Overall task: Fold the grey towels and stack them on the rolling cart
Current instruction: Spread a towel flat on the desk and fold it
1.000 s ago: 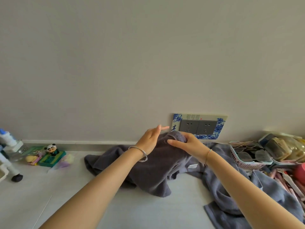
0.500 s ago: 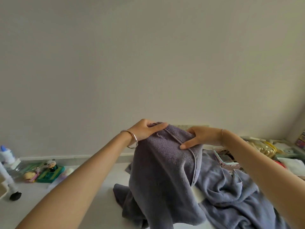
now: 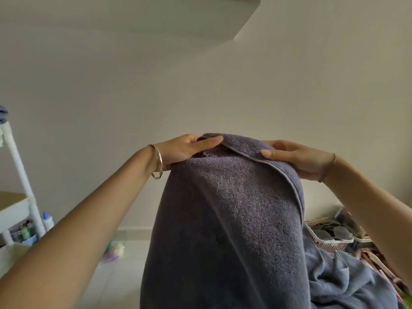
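Note:
A dark grey towel (image 3: 227,219) hangs in front of me, lifted high off the floor and filling the middle of the view. My left hand (image 3: 185,150) holds its top left corner, thumb lying across the front. My right hand (image 3: 296,159) holds the top edge on the right, thumb on the hem and fingers behind the cloth. A second, lighter grey towel (image 3: 347,284) lies crumpled on the floor at the lower right. The white rolling cart (image 3: 20,175) stands at the far left edge, only partly in view.
A pink basket (image 3: 330,239) with small items and other clutter sits on the floor by the right wall. Bottles and small toys (image 3: 113,250) lie on the floor near the cart. A plain wall stands straight ahead.
Both hands took hold of the dark towel on the floor and raised it high. The view tilted upward, and the cart came into sight on the left.

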`<action>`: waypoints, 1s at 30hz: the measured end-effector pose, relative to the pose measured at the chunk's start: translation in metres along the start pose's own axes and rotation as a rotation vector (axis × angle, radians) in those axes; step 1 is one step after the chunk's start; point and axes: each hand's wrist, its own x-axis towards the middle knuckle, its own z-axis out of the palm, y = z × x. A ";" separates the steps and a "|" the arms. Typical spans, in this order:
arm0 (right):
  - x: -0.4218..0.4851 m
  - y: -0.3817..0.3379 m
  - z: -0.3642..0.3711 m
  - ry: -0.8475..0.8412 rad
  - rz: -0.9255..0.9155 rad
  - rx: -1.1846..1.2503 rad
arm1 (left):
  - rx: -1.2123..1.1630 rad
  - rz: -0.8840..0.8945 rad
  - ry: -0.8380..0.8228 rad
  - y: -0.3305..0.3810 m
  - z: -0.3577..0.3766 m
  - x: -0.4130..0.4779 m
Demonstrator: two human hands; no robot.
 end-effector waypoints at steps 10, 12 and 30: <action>0.037 0.175 0.049 0.219 0.470 0.002 | 0.295 -0.509 -0.006 -0.170 0.040 0.017; 0.038 0.218 0.059 0.323 0.522 -0.046 | 0.357 -0.579 0.071 -0.211 0.054 0.018; -0.032 0.387 0.092 0.194 0.875 -0.239 | 0.363 -0.425 -0.046 -0.320 0.185 0.051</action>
